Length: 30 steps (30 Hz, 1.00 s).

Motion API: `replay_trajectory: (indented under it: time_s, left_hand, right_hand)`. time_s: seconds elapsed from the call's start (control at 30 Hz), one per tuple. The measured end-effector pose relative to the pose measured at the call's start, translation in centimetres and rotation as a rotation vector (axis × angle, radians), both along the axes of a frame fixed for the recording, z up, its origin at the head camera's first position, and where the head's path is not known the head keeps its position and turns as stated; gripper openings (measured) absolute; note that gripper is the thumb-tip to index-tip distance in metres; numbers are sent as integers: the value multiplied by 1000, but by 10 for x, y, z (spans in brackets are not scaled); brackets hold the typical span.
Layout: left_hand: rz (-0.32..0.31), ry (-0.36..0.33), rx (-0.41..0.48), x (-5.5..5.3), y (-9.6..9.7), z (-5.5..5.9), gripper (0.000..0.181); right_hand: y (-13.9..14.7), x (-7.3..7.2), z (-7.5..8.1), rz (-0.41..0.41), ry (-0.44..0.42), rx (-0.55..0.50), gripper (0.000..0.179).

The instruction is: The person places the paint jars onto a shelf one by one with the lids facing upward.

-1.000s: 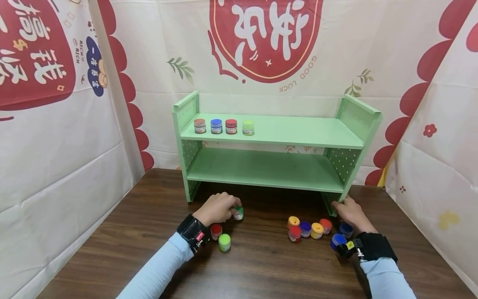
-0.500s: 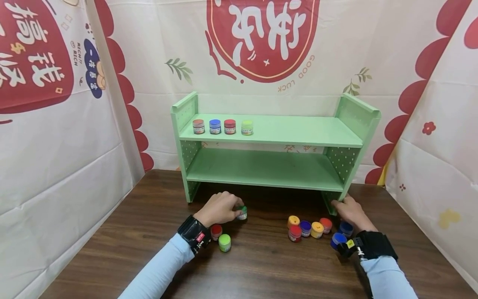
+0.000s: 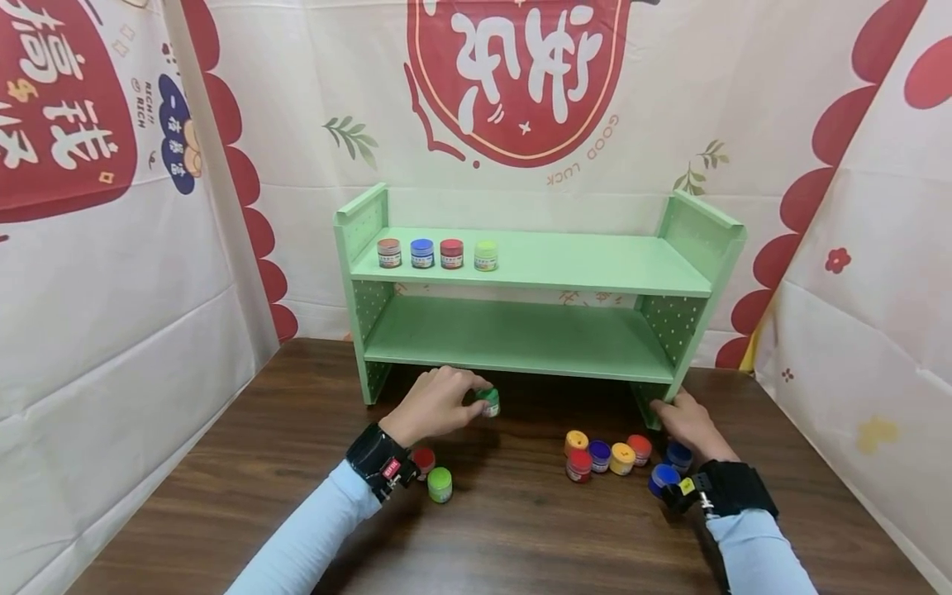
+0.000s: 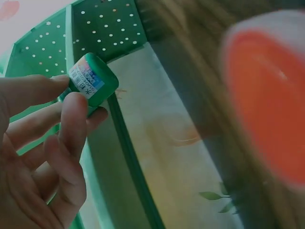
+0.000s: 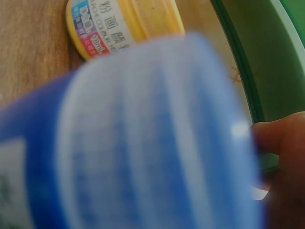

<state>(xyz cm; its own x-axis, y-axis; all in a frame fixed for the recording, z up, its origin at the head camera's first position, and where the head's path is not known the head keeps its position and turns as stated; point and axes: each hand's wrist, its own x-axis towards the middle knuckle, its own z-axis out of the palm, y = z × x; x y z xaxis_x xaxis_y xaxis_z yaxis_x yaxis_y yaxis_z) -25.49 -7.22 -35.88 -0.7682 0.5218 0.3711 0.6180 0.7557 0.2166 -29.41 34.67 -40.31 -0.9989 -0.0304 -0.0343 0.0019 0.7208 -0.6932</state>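
My left hand pinches a small green paint jar between thumb and fingers, just in front of the shelf's lower board. In the left wrist view the jar is tilted, its printed label turned to the camera. My right hand grips the front right leg of the green two-tier shelf; some of its fingers are hidden behind the leg. Beside the left wrist stand a red-lidded jar and a light green jar. A blue jar stands by the right wrist.
On the top board stand a brown jar, a blue jar, a red jar and a light green jar. Several red, yellow and blue jars, one a yellow jar, cluster on the wooden table. Printed cloth surrounds it.
The left hand has lifted the green jar off the table, moving it forward and slightly right toward the shelf. The right hand stays at the shelf leg. The head view has shifted slightly.
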Motion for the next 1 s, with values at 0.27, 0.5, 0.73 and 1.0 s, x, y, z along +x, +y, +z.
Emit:
replay_trajectory:
  time_s: [0.27, 0.5, 0.73, 1.0]
  left_hand:
    - [-90, 99, -32, -6, 10, 32, 29]
    - [-106, 189, -16, -10, 10, 58, 29]
    - [-140, 259, 15, -15, 13, 82, 30]
    - [-209, 401, 104, -19, 21, 121, 30]
  right_hand:
    - [2, 2, -6, -13, 1, -11, 60]
    - [2, -1, -4, 12, 19, 16, 63]
    - [0, -1, -2, 9, 14, 12, 62]
    - [0, 2, 0, 12, 26, 32, 61]
